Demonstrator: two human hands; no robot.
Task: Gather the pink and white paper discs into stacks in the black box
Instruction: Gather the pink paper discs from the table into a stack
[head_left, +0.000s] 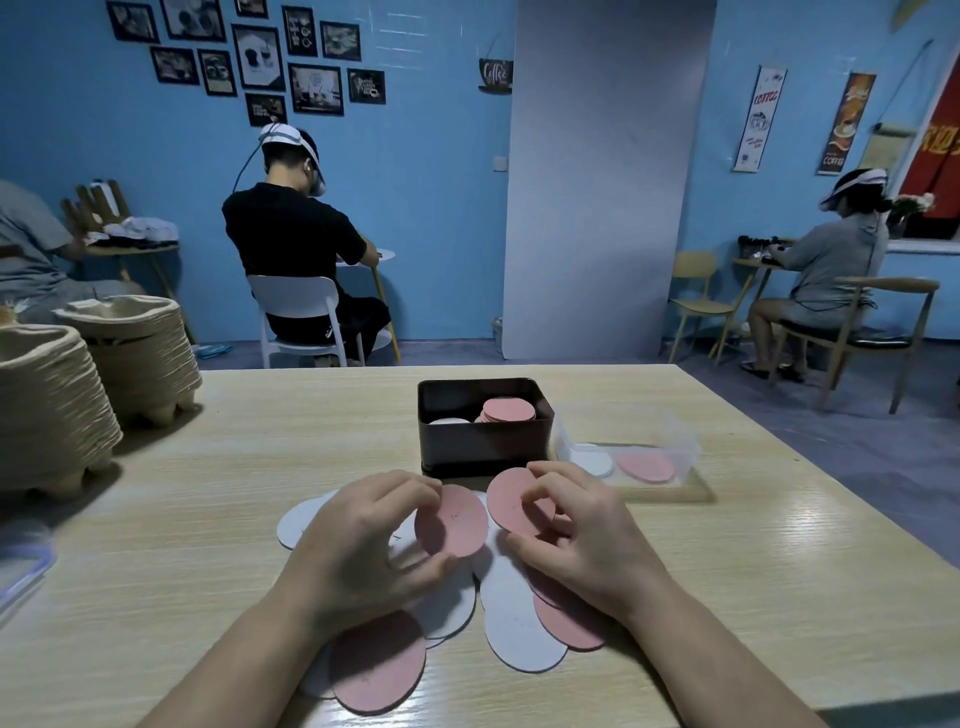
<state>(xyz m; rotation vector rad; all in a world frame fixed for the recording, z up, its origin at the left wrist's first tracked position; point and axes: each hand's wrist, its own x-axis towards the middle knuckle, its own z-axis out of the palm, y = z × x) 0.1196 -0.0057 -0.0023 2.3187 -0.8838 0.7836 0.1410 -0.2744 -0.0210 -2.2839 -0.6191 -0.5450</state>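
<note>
Two pink discs are lifted off the table, one per hand: the left hand (363, 535) pinches a pink disc (451, 521) between thumb and fingers, and the right hand (582, 540) pinches another pink disc (514, 501) the same way. Beneath them, loose pink and white discs (519, 623) lie overlapping on the wooden table (260, 452). Just beyond the hands stands the black box (483, 447), holding a pink stack (508, 410) beside a white stack (449, 421). Right of it lies a clear tray (680, 452) with two more discs.
</note>
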